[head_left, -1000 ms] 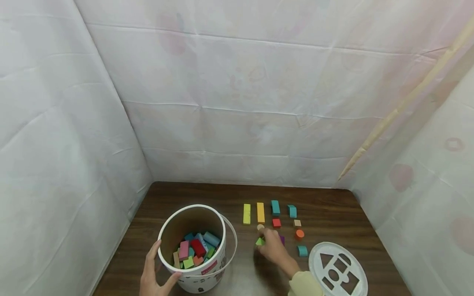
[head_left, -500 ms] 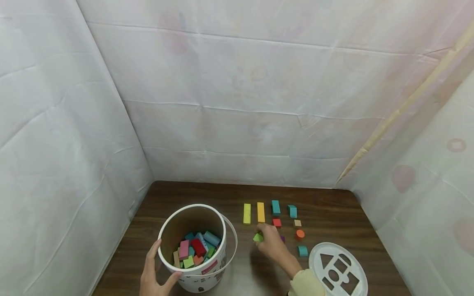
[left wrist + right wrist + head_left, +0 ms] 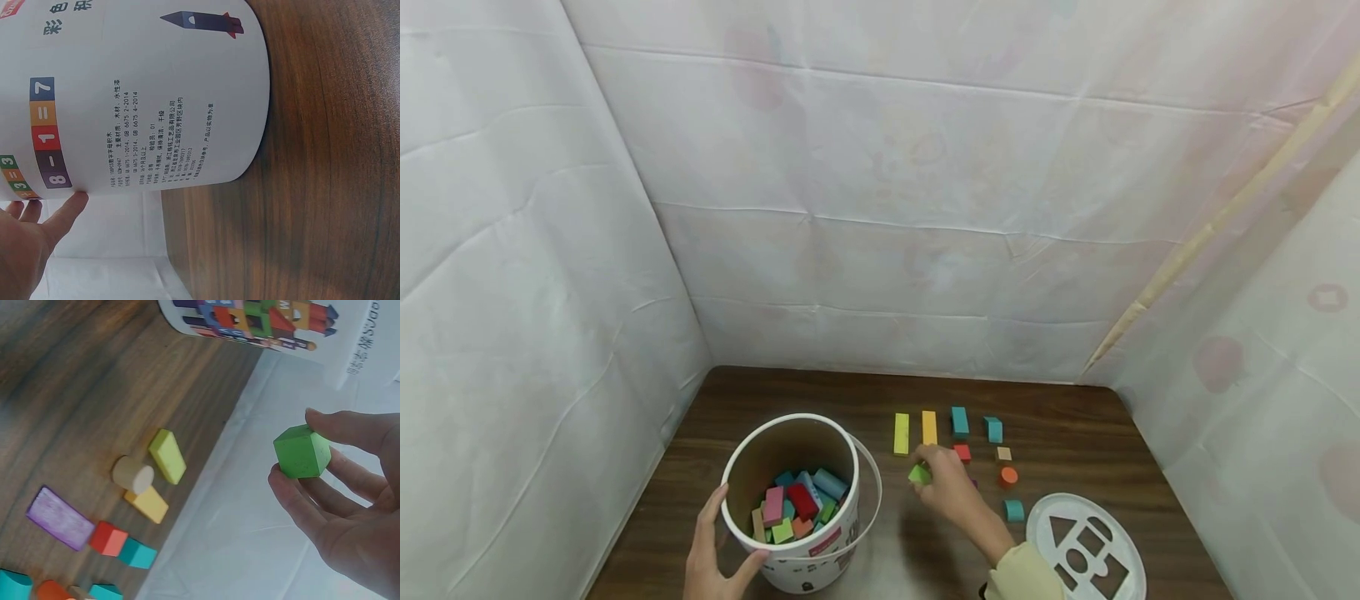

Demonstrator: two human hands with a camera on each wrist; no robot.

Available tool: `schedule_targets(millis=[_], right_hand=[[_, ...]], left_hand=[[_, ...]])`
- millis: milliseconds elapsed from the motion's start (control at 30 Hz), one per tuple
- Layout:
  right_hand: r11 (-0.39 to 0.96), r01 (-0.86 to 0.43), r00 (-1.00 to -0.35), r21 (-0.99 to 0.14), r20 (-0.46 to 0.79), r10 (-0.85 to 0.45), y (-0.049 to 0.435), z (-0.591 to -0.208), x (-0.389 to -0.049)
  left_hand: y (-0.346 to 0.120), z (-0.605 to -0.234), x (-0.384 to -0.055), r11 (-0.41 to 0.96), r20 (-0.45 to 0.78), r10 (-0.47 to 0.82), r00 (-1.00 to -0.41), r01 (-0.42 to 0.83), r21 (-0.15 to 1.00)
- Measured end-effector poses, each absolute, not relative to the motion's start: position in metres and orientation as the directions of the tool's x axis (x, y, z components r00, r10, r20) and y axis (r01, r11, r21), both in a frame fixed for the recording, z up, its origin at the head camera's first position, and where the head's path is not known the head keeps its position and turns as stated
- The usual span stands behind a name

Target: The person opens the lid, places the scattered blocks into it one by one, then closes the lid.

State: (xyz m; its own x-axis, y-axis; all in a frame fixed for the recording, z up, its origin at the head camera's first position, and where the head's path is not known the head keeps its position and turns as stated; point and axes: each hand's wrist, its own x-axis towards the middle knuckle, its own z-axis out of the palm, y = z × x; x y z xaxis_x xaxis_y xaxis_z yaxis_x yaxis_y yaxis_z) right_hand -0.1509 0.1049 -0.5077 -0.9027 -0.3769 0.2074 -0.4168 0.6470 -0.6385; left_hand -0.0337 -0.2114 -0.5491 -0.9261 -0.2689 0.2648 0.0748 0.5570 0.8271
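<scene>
We see the left hand (image 3: 713,554) spread wide, touching the white bucket (image 3: 790,568) at its eight o'clock; the right hand (image 3: 953,493) pinches the green block (image 3: 301,452) above the table (image 3: 850,396), at the bucket's three o'clock.

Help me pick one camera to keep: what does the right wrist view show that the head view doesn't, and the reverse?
Only the right wrist view shows the wooden cylinder and the broad face of the purple block, mostly hidden behind the right hand in the head view.

Only the head view shows the left hand at the rim of the bucket, the heap of blocks inside, and the white lid with its cut-out shapes.

Both show the right hand pinching the green block, the bucket's outside, and the small red block on the table.
</scene>
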Motion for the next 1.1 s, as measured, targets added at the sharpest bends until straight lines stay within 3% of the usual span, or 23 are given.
schedule_targets(millis=[1100], right_hand=[[0.601,-0.455,-0.879,-0.658,0.223,-0.421,0.066,-0.439,-0.133]], left_hand=[[-0.21,-0.547,-0.033,0.559,0.271,-0.272,-0.923,0.077,0.825]])
